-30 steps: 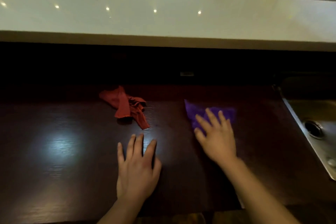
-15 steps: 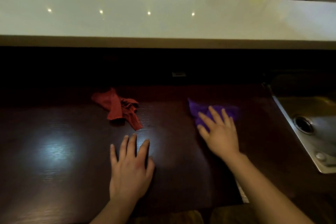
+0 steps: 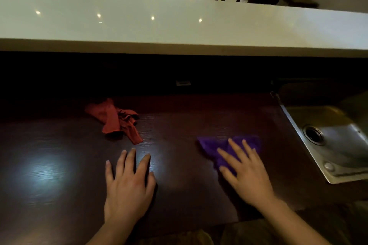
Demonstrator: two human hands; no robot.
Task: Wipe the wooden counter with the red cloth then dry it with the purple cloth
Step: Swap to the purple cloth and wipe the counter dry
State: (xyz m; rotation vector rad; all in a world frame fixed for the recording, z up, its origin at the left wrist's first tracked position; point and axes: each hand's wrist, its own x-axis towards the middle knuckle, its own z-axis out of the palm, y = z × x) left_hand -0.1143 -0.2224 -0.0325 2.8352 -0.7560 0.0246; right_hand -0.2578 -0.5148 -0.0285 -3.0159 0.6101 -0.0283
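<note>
The dark wooden counter [image 3: 59, 175] fills the lower half of the head view. A crumpled red cloth [image 3: 114, 120] lies loose on it, left of centre, untouched. My left hand [image 3: 128, 187] rests flat on the bare wood just in front of the red cloth, fingers spread, holding nothing. My right hand [image 3: 246, 173] presses flat with spread fingers on the purple cloth [image 3: 215, 146], which lies spread on the counter right of centre; its near part is hidden under the palm.
A steel sink [image 3: 334, 141] with a round drain is set into the counter at the right edge. A raised white ledge [image 3: 179, 26] runs across the back above a dark recess. Chairs and a table stand beyond it.
My right hand has slid the purple cloth toward me across the counter. My left hand stays flat in place and the red cloth has not moved.
</note>
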